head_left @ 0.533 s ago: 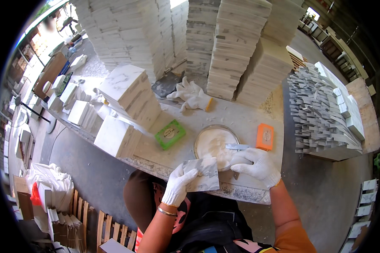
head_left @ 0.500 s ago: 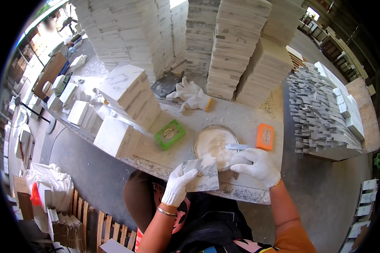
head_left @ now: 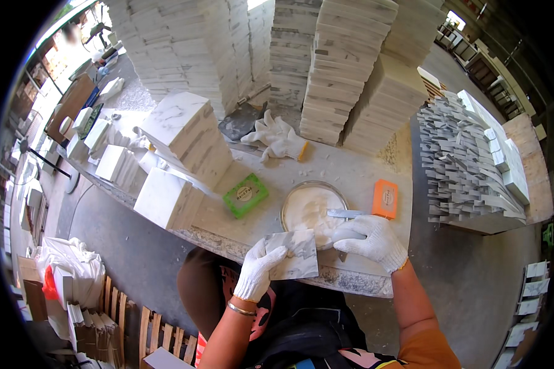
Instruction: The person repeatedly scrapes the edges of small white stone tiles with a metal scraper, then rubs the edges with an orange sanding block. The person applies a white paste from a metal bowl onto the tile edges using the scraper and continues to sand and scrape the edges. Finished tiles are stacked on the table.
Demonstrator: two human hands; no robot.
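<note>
My left hand (head_left: 256, 270), in a white knit glove, is closed on the left edge of a square grey-veined marble tile (head_left: 297, 257). The tile is held nearly flat over the table's front edge. My right hand (head_left: 375, 242), gloved alike, is closed round a putty knife whose flat bluish-grey blade (head_left: 343, 214) reaches over a round dish (head_left: 284, 222). White powder or paste (head_left: 311, 208) lies in the dish. The knife's grip is mostly hidden by the glove. Left of the dish lies a green box (head_left: 245, 195); an orange box (head_left: 385, 198) is at its right.
Tall stacks of marble tiles (head_left: 351, 67) stand along the table's back. A shorter tile stack (head_left: 188, 138) is on the left, and a spare white glove (head_left: 277, 136) lies behind the dish. Stacked grey strips (head_left: 461, 163) stand to the right, and a wooden pallet (head_left: 160, 332) is at lower left.
The whole view has shifted very slightly. Both hands keep their hold on the tile and the putty knife, with no clear movement against the table.
</note>
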